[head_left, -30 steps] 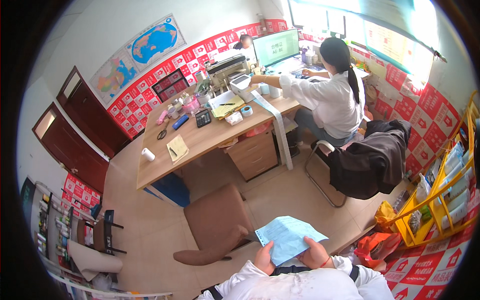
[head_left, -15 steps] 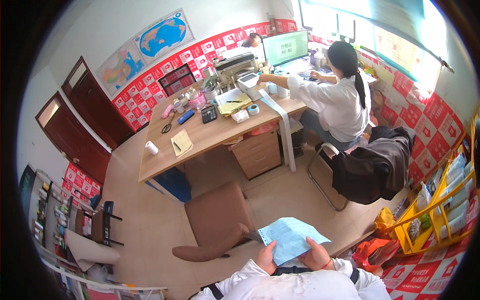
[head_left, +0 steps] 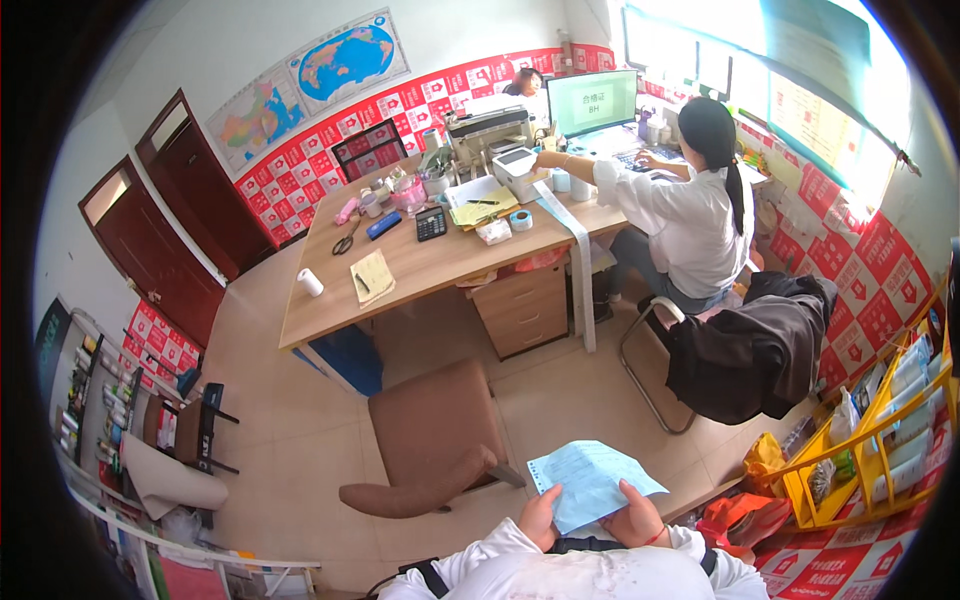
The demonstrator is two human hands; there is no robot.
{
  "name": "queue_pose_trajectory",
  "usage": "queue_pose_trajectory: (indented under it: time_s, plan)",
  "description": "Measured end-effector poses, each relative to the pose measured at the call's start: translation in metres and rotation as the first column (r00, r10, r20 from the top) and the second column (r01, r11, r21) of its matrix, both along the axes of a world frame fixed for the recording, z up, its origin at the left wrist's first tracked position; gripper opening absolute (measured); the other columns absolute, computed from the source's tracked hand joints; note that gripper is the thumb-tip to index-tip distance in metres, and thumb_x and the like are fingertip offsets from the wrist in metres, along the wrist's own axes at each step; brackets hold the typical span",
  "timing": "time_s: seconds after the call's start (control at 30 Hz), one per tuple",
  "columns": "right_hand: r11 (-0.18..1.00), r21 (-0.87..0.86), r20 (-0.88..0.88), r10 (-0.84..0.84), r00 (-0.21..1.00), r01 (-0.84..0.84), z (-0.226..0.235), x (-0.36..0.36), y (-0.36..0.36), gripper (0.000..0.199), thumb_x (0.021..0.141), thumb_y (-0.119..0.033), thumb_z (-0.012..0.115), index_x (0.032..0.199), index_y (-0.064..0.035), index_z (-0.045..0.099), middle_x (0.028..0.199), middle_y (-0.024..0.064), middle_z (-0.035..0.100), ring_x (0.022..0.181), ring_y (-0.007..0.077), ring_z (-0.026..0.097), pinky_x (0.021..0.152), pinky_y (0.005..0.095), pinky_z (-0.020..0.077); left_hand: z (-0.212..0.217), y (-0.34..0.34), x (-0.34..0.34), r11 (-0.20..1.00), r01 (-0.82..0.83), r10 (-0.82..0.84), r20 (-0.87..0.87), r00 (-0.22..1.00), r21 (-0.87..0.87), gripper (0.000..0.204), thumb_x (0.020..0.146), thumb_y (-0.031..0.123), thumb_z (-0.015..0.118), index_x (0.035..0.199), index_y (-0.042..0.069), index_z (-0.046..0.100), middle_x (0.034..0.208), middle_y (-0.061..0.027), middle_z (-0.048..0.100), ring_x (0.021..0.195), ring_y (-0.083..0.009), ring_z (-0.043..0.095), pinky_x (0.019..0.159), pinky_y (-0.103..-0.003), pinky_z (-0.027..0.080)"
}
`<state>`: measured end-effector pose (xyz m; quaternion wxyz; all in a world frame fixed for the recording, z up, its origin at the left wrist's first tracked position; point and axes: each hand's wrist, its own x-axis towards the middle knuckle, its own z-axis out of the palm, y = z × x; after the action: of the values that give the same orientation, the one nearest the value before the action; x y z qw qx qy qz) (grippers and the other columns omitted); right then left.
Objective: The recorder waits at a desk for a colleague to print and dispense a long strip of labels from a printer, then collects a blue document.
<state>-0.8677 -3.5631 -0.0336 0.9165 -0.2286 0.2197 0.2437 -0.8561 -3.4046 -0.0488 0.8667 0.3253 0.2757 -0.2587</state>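
Note:
A light blue sheet of paper (head_left: 592,484), with a row of punched holes along its left edge and faint writing, is held in front of my body. My left hand (head_left: 540,518) pinches its lower left side, thumb on top. On the lower right side, my right hand (head_left: 636,516) grips it the same way, with a thin red band at the wrist. Most of my fingers are hidden behind the sheet. Just beyond the paper on the left stands a brown chair (head_left: 432,425).
A co-worker in white (head_left: 690,215) sits at the wooden desk (head_left: 400,262), one arm at a label printer (head_left: 522,172), a monitor (head_left: 592,103) ahead. A dark jacket (head_left: 750,345) covers a chair. To my right is a yellow rack (head_left: 800,495); a red bag (head_left: 742,518) lies beside it.
My view has shifted slightly, so the room appears a little lower and to the right. The text on the monitor is different. Both hands keep hold of the blue sheet.

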Motion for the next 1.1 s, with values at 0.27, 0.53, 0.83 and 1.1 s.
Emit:
queue_pose_trajectory:
  time_s: [0.27, 0.53, 0.83, 1.1]
  plan:
    - [1.0, -0.008, -0.014, -0.013, 1.0, 0.012, 0.0, -0.001, -0.001, 0.037, 0.081, -0.021, 0.039, 0.116, -0.011, 0.029, 0.113, 0.0057, 0.039, 0.103, 0.0216, 0.039, 0.085, 0.037, 0.0317, 0.002, -0.003, 0.001, 1.0, 0.003, -0.003, 0.006, 1.0, -0.014, 0.031, 0.082, 0.015, 0.037, 0.108, 0.0, 0.039, 0.105, -0.0098, 0.048, 0.095, -0.0222, 0.048, 0.083, -0.035, 0.037]
    - [1.0, -0.014, -0.022, -0.014, 1.0, 0.013, -0.002, -0.003, -0.002, 0.037, 0.081, -0.022, 0.039, 0.115, -0.0115, 0.03, 0.114, 0.0052, 0.039, 0.102, 0.021, 0.04, 0.083, 0.0364, 0.0318, -0.007, -0.003, 0.001, 0.999, 0.011, -0.012, -0.029, 1.0, -0.031, 0.031, 0.082, 0.016, 0.036, 0.109, 0.0, 0.039, 0.106, -0.0102, 0.048, 0.096, -0.0227, 0.048, 0.084, -0.036, 0.036]
    - [1.0, -0.015, 0.005, 0.008, 1.0, -0.008, -0.005, -0.003, -0.005, 0.037, 0.082, -0.024, 0.038, 0.116, -0.0132, 0.029, 0.115, 0.0041, 0.038, 0.104, 0.02, 0.038, 0.085, 0.0357, 0.03, -0.012, -0.006, 0.002, 0.998, 0.033, -0.035, -0.025, 0.999, -0.052, 0.031, 0.082, 0.015, 0.033, 0.109, 0.0, 0.038, 0.106, -0.0106, 0.048, 0.096, -0.023, 0.047, 0.084, -0.036, 0.036]
    - [0.996, -0.089, -0.053, 0.019, 0.998, -0.024, 0.0, -0.004, -0.003, 0.04, 0.079, -0.03, 0.041, 0.115, -0.0148, 0.032, 0.113, 0.0009, 0.042, 0.102, 0.018, 0.039, 0.084, 0.0331, 0.0298, -0.016, -0.007, 0.003, 0.997, 0.018, -0.02, -0.025, 0.999, -0.078, 0.031, 0.082, 0.015, 0.036, 0.108, 0.0, 0.039, 0.104, -0.0102, 0.048, 0.094, -0.0228, 0.048, 0.082, -0.036, 0.038]
